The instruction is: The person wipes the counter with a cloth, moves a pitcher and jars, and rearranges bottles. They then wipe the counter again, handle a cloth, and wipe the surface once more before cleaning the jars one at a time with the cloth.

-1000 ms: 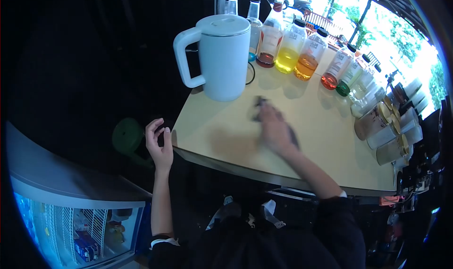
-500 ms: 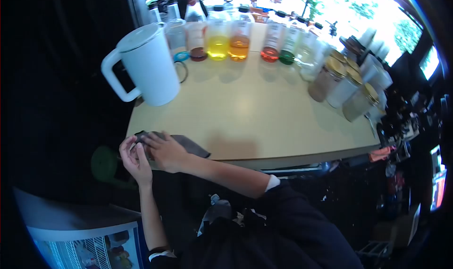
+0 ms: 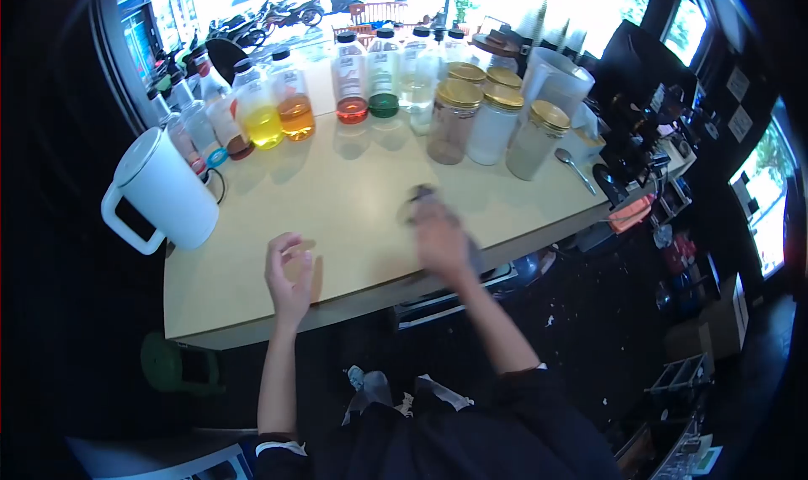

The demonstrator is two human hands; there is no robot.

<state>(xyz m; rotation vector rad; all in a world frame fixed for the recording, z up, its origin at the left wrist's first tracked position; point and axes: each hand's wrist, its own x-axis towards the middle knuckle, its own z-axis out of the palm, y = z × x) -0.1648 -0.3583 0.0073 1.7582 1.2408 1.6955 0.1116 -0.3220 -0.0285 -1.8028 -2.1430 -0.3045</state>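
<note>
A dark grey cloth lies under my right hand, which presses it on the pale tabletop right of the middle. Motion smears that hand, and part of the cloth hangs out beside the wrist. My left hand hovers over the front edge of the table, fingers loosely curled and apart with nothing in them. A white lidded jug stands at the table's left end, up and left of my left hand.
Bottles with yellow liquid, orange liquid and other colours line the back. Gold-lidded jars stand at the back right, near a spoon. A green stool is below the table's left corner.
My right hand has swept the cloth from the front left corner toward the right. My hands have come apart, and the view has turned to the right.
</note>
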